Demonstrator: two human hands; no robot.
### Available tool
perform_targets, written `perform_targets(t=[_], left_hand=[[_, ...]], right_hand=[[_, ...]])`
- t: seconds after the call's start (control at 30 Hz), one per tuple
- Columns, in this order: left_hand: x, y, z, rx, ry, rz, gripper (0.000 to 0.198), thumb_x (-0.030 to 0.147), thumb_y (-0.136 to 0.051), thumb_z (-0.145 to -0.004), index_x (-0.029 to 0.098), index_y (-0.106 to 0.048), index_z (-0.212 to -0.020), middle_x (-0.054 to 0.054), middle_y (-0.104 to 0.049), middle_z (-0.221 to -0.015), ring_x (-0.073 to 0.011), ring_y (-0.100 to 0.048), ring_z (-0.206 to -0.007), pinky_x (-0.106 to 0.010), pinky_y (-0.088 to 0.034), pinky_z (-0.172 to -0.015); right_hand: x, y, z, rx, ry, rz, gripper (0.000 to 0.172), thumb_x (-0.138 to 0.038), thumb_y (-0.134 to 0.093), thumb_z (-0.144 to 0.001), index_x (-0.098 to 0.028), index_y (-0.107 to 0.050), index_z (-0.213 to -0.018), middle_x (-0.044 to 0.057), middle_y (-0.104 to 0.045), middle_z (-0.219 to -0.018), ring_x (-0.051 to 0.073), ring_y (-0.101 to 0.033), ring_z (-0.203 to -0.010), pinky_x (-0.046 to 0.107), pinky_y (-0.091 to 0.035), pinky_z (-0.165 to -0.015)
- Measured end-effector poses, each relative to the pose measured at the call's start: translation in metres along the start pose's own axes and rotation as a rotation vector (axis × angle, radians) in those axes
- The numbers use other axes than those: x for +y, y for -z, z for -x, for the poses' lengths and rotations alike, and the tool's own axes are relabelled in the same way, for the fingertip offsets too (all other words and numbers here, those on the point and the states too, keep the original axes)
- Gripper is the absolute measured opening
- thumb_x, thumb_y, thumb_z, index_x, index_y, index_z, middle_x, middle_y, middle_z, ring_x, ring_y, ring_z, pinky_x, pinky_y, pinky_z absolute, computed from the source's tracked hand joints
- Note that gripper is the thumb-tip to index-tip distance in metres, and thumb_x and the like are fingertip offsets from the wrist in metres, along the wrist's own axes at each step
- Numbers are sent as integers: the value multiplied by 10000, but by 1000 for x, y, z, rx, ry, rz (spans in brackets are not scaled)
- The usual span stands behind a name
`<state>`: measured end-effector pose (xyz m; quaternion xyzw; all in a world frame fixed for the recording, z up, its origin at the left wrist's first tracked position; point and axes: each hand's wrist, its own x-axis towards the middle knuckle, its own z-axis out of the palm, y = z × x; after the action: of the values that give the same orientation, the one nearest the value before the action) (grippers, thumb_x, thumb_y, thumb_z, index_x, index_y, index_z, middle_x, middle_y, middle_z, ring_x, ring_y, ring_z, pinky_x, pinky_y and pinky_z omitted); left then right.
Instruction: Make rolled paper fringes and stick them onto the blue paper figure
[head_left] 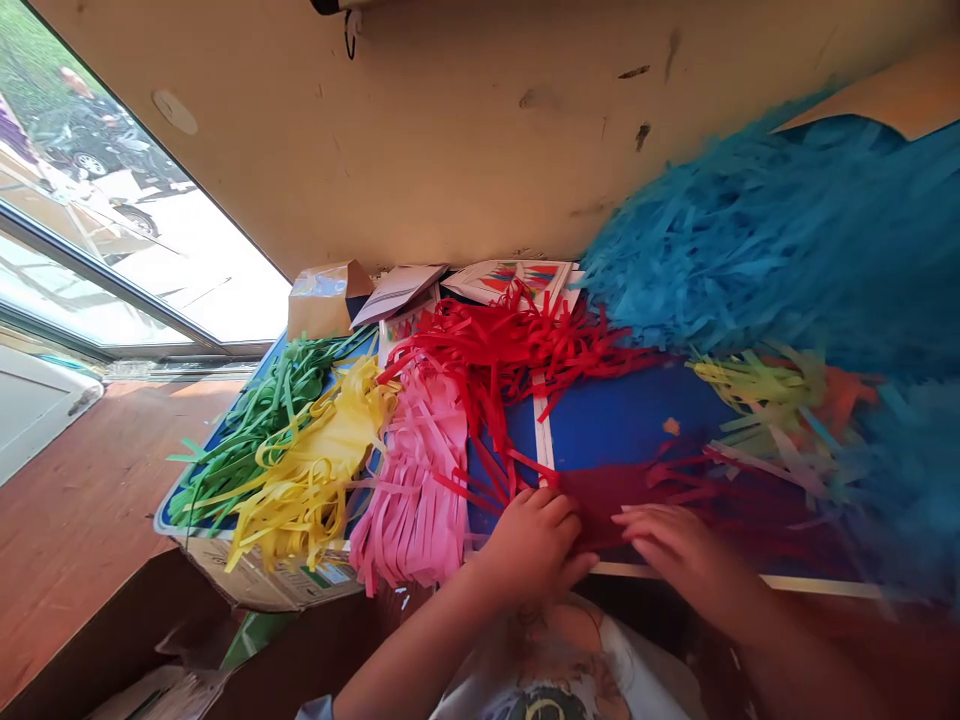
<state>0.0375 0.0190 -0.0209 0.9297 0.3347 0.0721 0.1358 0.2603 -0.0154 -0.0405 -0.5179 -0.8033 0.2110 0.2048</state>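
Observation:
A strip of dark red fringed tissue paper (611, 498) lies along the table's near edge, its fringe blurred towards the right. My left hand (536, 540) has its fingers curled over the strip's left end, thumb pointing right. Beside it, my right hand (675, 550) is at the strip's near side with fingers stretched out; whether they touch the paper I cannot tell. Left of my hands is a pink fringed bundle (420, 470), then a yellow one (330, 450) and a green one (262, 430). Bright red fringe (495, 345) is heaped behind my left hand.
Blue fringe (735, 240) hangs in a large mass at the right. Beneath it lie mixed yellow and orange strips (780, 390) on the blue tabletop (622, 420). Paper packets (510, 280) and a brown paper bag (326, 298) stand against the wall. An open cardboard box (97, 620) sits below left.

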Motion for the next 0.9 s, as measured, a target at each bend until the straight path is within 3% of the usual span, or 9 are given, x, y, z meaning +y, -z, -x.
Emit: perform_targets(t=[0.13,0.3,0.47,0.57,0.67,0.77,0.83,0.9], left_hand=[[1,-2,-3,93,112,48,258,268,-401,-890,141,-612,-812,-70,-619,-783,-191,-557,-772,-315,-453,-682],[-4,0,4,113,28,134,200,265,-466,-866,158,-627,-817,-56,-662,-916,-191,-596,-852,-326,-461,-743],[-6,-5,15,141,10,191,219,256,-432,-892,165,-630,-916,-57,-677,-1011,-197,-604,-980,-328,-453,-799],[-5,-4,18,113,-22,152,237,263,-417,-899,172,-635,-896,-54,-673,-1029,-202,-588,-1001,-332,-437,-809],[-3,1,16,62,-4,87,223,318,-474,-873,181,-622,-966,-42,-663,-1020,-205,-569,-967,-335,-423,-790],[-2,7,11,24,51,32,407,473,-560,-793,189,-581,-1084,-44,-637,-1001,-217,-543,-908,-361,-411,-776],[-1,9,6,12,66,7,491,551,-575,-744,180,-586,-1065,-53,-618,-997,-228,-524,-909,-381,-398,-791],[1,9,2,4,72,-19,409,515,-562,-763,171,-606,-980,-57,-605,-1001,-228,-512,-917,-380,-389,-796]], right_hand=[[8,5,-10,-49,-119,-151,234,-357,-423,-863,-252,-616,-941,45,-664,-945,186,-624,-878,322,-506,-750],[24,3,-10,-171,-129,-216,375,-303,-410,-862,-268,-450,-1233,43,-660,-979,181,-606,-966,316,-490,-795],[27,4,-8,-216,-122,-272,278,-317,-384,-871,-258,-522,-1105,49,-638,-1047,173,-617,-931,291,-500,-759],[20,9,-8,-221,-163,-248,215,-357,-392,-870,-251,-537,-987,30,-648,-969,162,-623,-861,276,-499,-726],[15,11,-9,-210,-215,-222,251,-371,-387,-870,-254,-464,-1078,4,-657,-856,144,-623,-759,253,-490,-668],[14,11,-14,-165,-214,-168,320,-351,-392,-858,-242,-409,-1158,10,-658,-855,153,-623,-761,266,-474,-682],[13,11,-20,-174,-226,-124,303,-339,-402,-843,-241,-435,-1128,25,-656,-902,165,-621,-808,279,-459,-702],[12,13,-28,-221,-250,-91,255,-327,-414,-824,-238,-474,-1056,33,-650,-940,172,-612,-830,280,-439,-699]])
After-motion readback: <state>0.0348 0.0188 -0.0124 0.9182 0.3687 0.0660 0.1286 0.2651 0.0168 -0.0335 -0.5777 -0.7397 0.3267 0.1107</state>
